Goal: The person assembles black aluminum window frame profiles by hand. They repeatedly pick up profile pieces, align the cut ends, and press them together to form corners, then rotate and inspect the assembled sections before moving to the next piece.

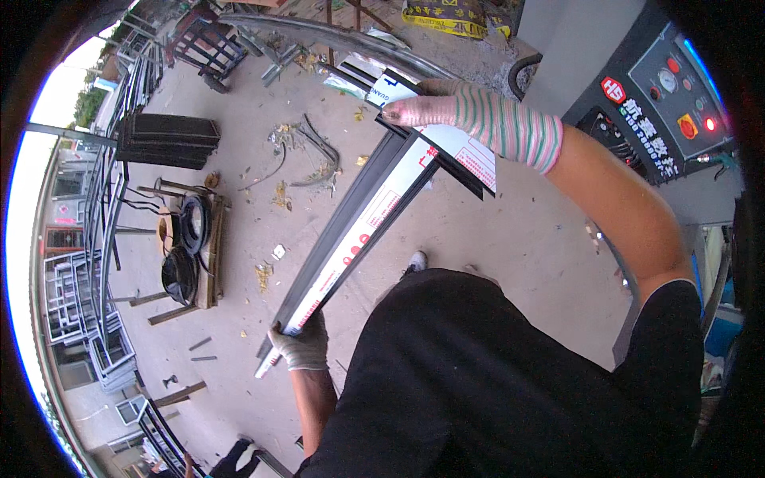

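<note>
I hold a dark metal window-frame profile (362, 231) with white protective film and red print on its face. It runs slanting from the upper middle down to the lower left. At its upper end it meets a shorter filmed crosspiece (466, 155) at a corner. My right hand (470, 119), in a striped knit glove, is closed over this corner with the thumb on top; its other fingers are partly hidden. Near the long profile's lower end my left hand (305, 342), in a pale glove, is wrapped round it.
At the right stands a machine control panel (677, 95) with buttons and a lit red lamp. On the left are a pallet (209, 263) with black coils, stacked dark panels (169, 139) and a cart (209, 52). Scraps (307, 151) litter the floor. Another person (235, 458) is at the lower left.
</note>
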Demonstrator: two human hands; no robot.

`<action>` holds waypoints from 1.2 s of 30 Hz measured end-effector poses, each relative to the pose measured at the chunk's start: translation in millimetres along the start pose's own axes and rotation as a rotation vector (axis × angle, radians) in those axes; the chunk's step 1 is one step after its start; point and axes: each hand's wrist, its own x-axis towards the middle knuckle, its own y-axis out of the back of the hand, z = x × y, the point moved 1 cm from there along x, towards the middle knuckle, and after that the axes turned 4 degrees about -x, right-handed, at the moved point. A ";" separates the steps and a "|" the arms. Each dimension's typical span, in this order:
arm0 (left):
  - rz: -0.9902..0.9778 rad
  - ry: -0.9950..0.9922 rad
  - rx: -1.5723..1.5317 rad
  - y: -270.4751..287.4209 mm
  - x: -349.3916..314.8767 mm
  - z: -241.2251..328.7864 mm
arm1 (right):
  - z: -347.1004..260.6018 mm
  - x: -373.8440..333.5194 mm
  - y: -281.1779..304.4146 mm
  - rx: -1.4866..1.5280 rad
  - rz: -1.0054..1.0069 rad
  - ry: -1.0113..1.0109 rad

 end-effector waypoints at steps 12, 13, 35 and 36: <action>0.064 0.059 0.105 -3.8 -27.0 -19.3 | 6.7 -9.8 16.0 -0.087 -0.004 -0.013; 0.064 0.062 0.120 -4.1 -28.3 -20.0 | 6.0 -11.3 15.5 -0.064 -0.018 -0.018; -0.019 0.189 0.089 -2.3 -3.5 -42.5 | 12.0 -38.1 37.5 -0.145 0.078 0.215; -0.067 0.146 0.105 -4.3 -2.1 -46.9 | 13.3 -43.6 43.8 -0.103 0.092 0.212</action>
